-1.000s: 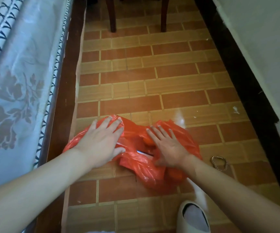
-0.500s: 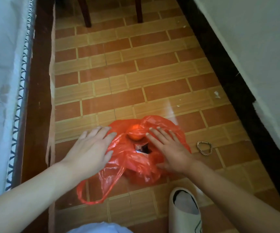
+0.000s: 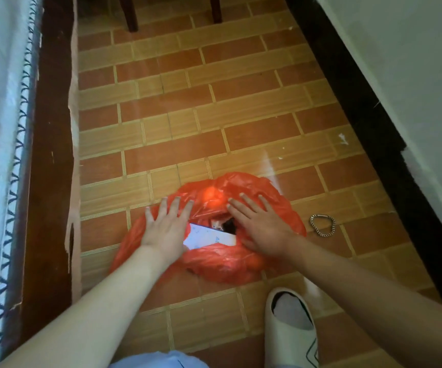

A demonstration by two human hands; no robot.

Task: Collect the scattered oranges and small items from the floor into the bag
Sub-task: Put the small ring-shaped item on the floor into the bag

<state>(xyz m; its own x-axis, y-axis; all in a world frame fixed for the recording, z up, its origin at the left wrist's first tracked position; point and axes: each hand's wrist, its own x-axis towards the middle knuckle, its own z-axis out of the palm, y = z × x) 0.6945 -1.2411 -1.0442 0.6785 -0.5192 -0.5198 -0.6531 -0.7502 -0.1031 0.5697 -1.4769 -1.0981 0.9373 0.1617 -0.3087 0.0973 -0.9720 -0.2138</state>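
**Both hands flat on the red bag**

The red bag [image 3: 222,264] lies on the tiled floor [image 3: 214,115], its mouth gaping between the hands. The left hand [image 3: 165,229] and right hand [image 3: 261,229] rest on it with fingers straight and spread, gripping nothing. An orange [image 3: 210,195] shows through the plastic at the far side; a white card [image 3: 209,237] sits in the opening. A bracelet [image 3: 323,224] lies on the floor just right of the bag.

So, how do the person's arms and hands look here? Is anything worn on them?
Both forearms are bare: no sleeve reaches into view. The left hand and the right hand wear no glove, and no ring, watch or wrist bracelet shows. The fingernails are short and unpainted.
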